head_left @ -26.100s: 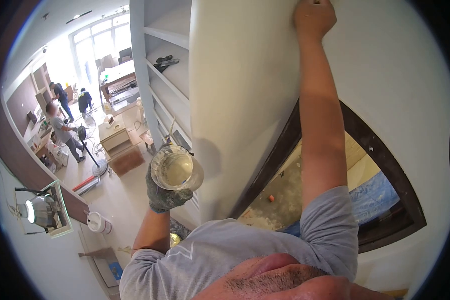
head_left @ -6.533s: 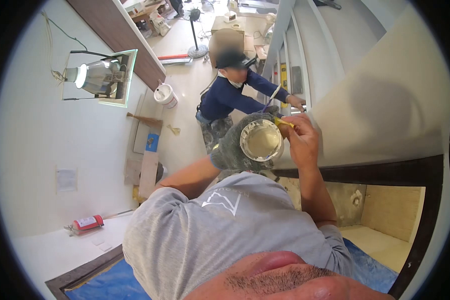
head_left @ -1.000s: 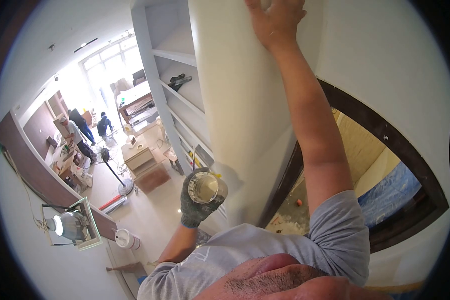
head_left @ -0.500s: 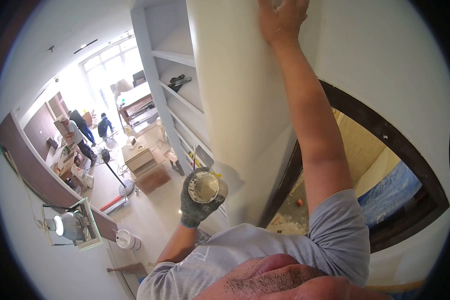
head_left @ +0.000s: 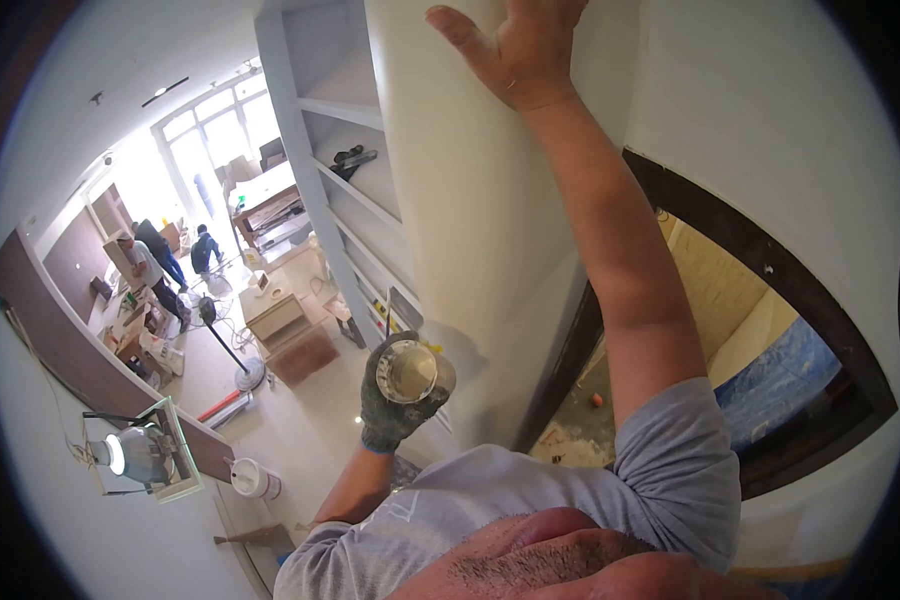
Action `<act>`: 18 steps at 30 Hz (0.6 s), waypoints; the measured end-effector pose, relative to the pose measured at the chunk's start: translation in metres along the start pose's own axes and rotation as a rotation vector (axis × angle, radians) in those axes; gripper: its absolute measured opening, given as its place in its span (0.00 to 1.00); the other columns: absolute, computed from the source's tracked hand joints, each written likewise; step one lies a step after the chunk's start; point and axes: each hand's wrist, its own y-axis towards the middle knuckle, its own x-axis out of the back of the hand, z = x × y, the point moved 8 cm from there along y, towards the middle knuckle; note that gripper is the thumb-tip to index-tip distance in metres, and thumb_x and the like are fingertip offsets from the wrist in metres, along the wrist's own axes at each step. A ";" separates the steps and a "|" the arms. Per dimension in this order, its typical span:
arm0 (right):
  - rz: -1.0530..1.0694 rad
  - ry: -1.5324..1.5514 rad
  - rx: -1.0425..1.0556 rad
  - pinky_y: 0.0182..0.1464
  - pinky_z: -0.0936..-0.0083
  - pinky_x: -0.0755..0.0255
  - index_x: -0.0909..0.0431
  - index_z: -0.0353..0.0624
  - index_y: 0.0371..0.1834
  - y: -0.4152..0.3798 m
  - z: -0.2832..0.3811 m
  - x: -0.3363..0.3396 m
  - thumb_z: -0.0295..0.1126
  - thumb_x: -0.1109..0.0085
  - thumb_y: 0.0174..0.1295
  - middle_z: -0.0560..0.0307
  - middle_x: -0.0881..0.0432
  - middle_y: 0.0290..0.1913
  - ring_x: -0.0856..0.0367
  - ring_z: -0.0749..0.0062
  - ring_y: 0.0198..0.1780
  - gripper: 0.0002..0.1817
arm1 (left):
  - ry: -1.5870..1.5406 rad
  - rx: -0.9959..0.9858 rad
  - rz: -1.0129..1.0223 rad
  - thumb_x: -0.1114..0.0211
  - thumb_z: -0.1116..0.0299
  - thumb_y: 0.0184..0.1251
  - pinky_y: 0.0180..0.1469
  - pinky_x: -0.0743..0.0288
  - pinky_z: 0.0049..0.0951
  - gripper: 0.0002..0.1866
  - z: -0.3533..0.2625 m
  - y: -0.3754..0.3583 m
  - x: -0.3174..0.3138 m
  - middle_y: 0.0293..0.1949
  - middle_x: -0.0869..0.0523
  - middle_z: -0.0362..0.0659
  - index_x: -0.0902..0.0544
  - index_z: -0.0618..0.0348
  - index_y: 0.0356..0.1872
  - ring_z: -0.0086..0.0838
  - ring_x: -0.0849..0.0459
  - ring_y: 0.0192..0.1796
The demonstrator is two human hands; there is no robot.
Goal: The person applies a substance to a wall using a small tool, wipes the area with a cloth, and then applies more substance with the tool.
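Observation:
My left hand (head_left: 385,420), in a dark grey work glove, is wrapped round a small clear tub (head_left: 413,371) with pale residue on its rim and walls. A bit of yellow shows at the tub's edge. Bare and raised, my right hand (head_left: 530,50) is at the cream wall (head_left: 470,200), back of the hand toward me. Its thumb stretches out to the left, and the other fingertips are cut off by the top of the view.
Grey-white built-in shelves (head_left: 340,130) hold dark tools. A dark-framed opening (head_left: 750,230) is at right. A lit work lamp (head_left: 135,452), a white bucket (head_left: 256,480) and a pedestal fan (head_left: 232,345) stand at left. Several people (head_left: 150,265) are farther back among boxes.
My right hand has slid left and slightly down along the wall, and its thumb now stands out from the fingers. My left hand keeps hold of the tub, nearly still.

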 end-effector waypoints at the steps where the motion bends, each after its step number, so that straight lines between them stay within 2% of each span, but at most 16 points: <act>1: -0.020 0.080 -0.113 0.78 0.30 0.65 0.40 0.28 0.76 -0.002 -0.012 -0.001 0.73 0.50 0.65 0.28 0.53 0.80 0.63 0.27 0.81 0.56 | 0.006 0.000 0.004 0.15 0.64 0.47 0.65 0.24 0.40 0.43 0.000 0.000 0.000 0.62 0.19 0.49 0.28 0.64 0.65 0.37 0.19 0.62; 3: -0.062 0.244 -0.334 0.78 0.30 0.66 0.42 0.26 0.77 -0.010 -0.038 -0.008 0.72 0.52 0.67 0.28 0.54 0.80 0.63 0.27 0.82 0.56 | 0.017 -0.004 0.007 0.16 0.64 0.48 0.66 0.24 0.40 0.42 -0.001 0.001 -0.001 0.62 0.20 0.50 0.28 0.64 0.65 0.37 0.19 0.62; 6: 0.014 0.187 -0.452 0.78 0.31 0.65 0.45 0.23 0.78 -0.017 -0.050 -0.016 0.71 0.55 0.70 0.26 0.55 0.80 0.62 0.27 0.82 0.56 | -0.022 -0.005 0.008 0.16 0.64 0.48 0.66 0.24 0.40 0.42 -0.004 0.001 -0.001 0.62 0.20 0.50 0.28 0.64 0.65 0.37 0.19 0.62; 9: 0.034 0.168 -0.431 0.78 0.31 0.65 0.45 0.23 0.78 -0.015 -0.047 -0.017 0.70 0.56 0.70 0.25 0.54 0.80 0.62 0.28 0.82 0.55 | 0.030 0.000 0.002 0.15 0.64 0.48 0.66 0.24 0.40 0.43 0.002 0.000 0.001 0.62 0.20 0.50 0.28 0.64 0.65 0.37 0.19 0.62; 12: 0.068 0.095 -0.365 0.77 0.28 0.66 0.44 0.24 0.78 -0.012 -0.045 -0.021 0.72 0.56 0.69 0.24 0.55 0.80 0.63 0.27 0.82 0.56 | -0.007 -0.064 -0.046 0.13 0.67 0.45 0.62 0.21 0.37 0.44 0.004 -0.001 0.004 0.55 0.15 0.47 0.28 0.64 0.65 0.34 0.14 0.57; 15: 0.093 0.011 -0.283 0.76 0.24 0.67 0.43 0.25 0.78 -0.009 -0.034 -0.021 0.72 0.53 0.67 0.24 0.56 0.80 0.64 0.26 0.82 0.57 | -0.026 -0.029 -0.036 0.13 0.67 0.45 0.62 0.21 0.37 0.45 0.003 -0.001 0.001 0.56 0.15 0.48 0.28 0.64 0.66 0.34 0.14 0.57; 18: 0.095 -0.033 -0.184 0.75 0.22 0.67 0.44 0.26 0.78 -0.005 -0.010 -0.014 0.73 0.51 0.66 0.26 0.56 0.80 0.63 0.24 0.81 0.57 | -0.038 0.034 -0.007 0.16 0.64 0.48 0.67 0.25 0.39 0.42 0.000 -0.001 -0.001 0.62 0.19 0.49 0.28 0.64 0.65 0.36 0.19 0.62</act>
